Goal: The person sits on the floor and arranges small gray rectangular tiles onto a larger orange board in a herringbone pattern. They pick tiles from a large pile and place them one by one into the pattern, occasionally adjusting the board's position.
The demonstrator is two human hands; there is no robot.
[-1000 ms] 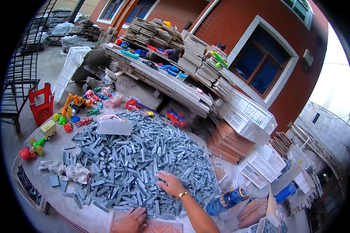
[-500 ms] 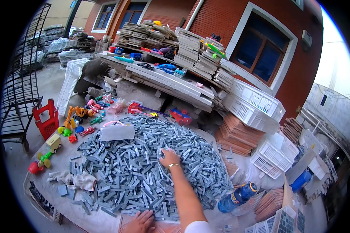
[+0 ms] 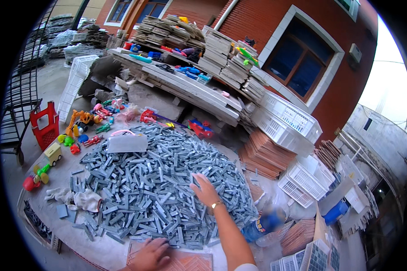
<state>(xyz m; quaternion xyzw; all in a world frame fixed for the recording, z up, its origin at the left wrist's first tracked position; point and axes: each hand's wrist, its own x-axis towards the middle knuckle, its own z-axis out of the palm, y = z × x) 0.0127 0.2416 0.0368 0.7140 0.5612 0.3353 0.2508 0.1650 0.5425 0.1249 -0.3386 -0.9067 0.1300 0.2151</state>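
A broad heap of small grey stone-like strips covers the middle of the table. Over its right part my right hand is reaching out, fingers extended and thumb apart, with no strip visible in it. I cannot tell whether its fingertips touch the strips. At the near edge of the heap my left hand rests with fingers outstretched, nothing held. Beneath and beside it lies a reddish panel with a herringbone pattern. A white block with a pinkish handle sits on the far left of the heap.
White work gloves lie left of the heap. Toys, including a yellow excavator, line the far left. A blue bottle lies at the right, near reddish tiles. White crates and stacked slabs stand behind.
My right hand has opened out from its bent-finger pose on the strips and shifted slightly right. My left hand has moved a little left across the panel. The whole view has shifted slightly.
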